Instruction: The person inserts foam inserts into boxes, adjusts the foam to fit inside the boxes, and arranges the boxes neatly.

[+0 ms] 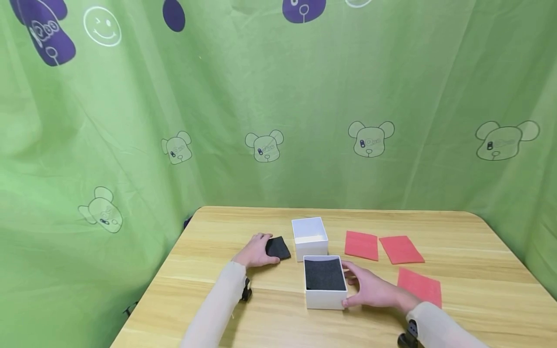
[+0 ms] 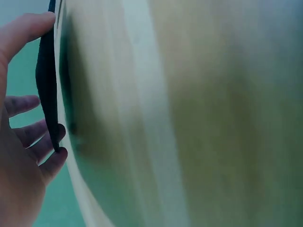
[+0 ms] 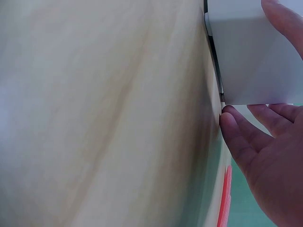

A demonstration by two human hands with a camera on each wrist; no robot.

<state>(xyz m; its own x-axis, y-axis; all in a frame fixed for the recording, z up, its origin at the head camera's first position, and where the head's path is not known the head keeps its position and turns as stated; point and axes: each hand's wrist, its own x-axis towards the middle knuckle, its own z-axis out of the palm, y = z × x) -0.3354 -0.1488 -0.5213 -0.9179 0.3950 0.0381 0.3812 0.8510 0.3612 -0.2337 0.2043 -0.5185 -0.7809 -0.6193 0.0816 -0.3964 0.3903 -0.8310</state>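
At the left of the table my left hand (image 1: pixel 259 252) grips a black cloth square (image 1: pixel 277 247) by its edges. In the left wrist view, the thumb lies on one edge of the cloth (image 2: pixel 46 80) and the fingertips touch the other. My right hand (image 1: pixel 373 286) holds an open white box (image 1: pixel 325 300) at its right side, thumb at the front corner and fingers along the side wall. Inside that box lies a black lining or cloth (image 1: pixel 324 275). Part of the white box (image 3: pixel 260 61) fills the upper corner of the right wrist view.
A second white box part (image 1: pixel 311 249) stands just behind the held box. To the right lie three red squares, one near the back (image 1: pixel 361 245), one beside it (image 1: pixel 401 249) and one by the right forearm (image 1: pixel 419 285). A green curtain (image 1: pixel 278 96) hangs behind the wooden table (image 1: pixel 174 299).
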